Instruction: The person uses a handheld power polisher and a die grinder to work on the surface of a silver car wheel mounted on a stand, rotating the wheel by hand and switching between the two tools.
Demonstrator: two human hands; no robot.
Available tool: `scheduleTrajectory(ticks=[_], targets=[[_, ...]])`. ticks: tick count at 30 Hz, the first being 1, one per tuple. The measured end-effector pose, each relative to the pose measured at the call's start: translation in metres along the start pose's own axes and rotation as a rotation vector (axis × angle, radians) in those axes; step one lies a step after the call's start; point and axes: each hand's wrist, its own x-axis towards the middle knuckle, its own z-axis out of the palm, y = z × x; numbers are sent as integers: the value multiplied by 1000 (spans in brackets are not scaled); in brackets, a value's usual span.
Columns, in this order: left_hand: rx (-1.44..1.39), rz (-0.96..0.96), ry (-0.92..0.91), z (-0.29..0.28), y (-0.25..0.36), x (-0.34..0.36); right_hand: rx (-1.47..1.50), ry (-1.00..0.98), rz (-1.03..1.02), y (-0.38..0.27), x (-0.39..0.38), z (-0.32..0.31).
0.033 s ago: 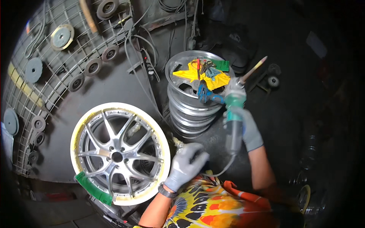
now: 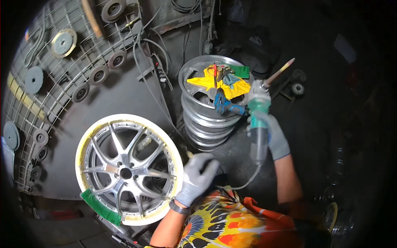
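Observation:
A silver multi-spoke alloy wheel point(image 2: 111, 169) lies face up on the bench at the left, its rim smeared pale yellow. A green strip point(image 2: 101, 208) lies across the rim's lower left. My gloved left hand point(image 2: 196, 180) is at the wheel's right edge, fingers bent and thumb held apart, with no grip on anything visible. A small yellowish thing point(image 2: 190, 154), partly hidden, shows beside its fingers. In my gloved right hand point(image 2: 271, 134) is a green and grey electric grinder point(image 2: 259, 124), head upward. A tapered, pale-tipped spindle point(image 2: 281, 72) points from its head to the upper right.
Behind the grinder stands a stack of bare wheels point(image 2: 206, 118). On top are a yellow cloth point(image 2: 237, 91), a blue and black tool point(image 2: 221, 103) and small hand tools. Grinding discs point(image 2: 64, 43) hang on a wire rack point(image 2: 45, 78). A cord point(image 2: 248, 182) trails from the grinder.
My left hand has shifted slightly left, nearer the rim, covering more of the yellowish thing. The grinder and my right hand have moved slightly right. The bench and wheel sit slightly left in view.

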Motion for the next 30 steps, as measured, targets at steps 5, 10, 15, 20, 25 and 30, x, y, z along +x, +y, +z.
scheduleTrajectory(ticks=[5, 10, 15, 20, 25, 30], targets=[[71, -131, 215, 37, -49, 128, -394, -3, 39, -63, 123, -83], [179, -91, 129, 120, -92, 256, -847, 43, -84, -42, 267, -180], [485, -169, -4, 197, -124, 339, -940, -116, -63, -24, 338, -201], [583, -236, -77, 254, -154, 389, -849, -206, -42, -22, 374, -190], [793, -146, -63, 283, -184, 407, -875, -212, -49, -21, 387, -185], [825, -257, -111, 283, -201, 408, -901, -273, -39, -15, 395, -188]])
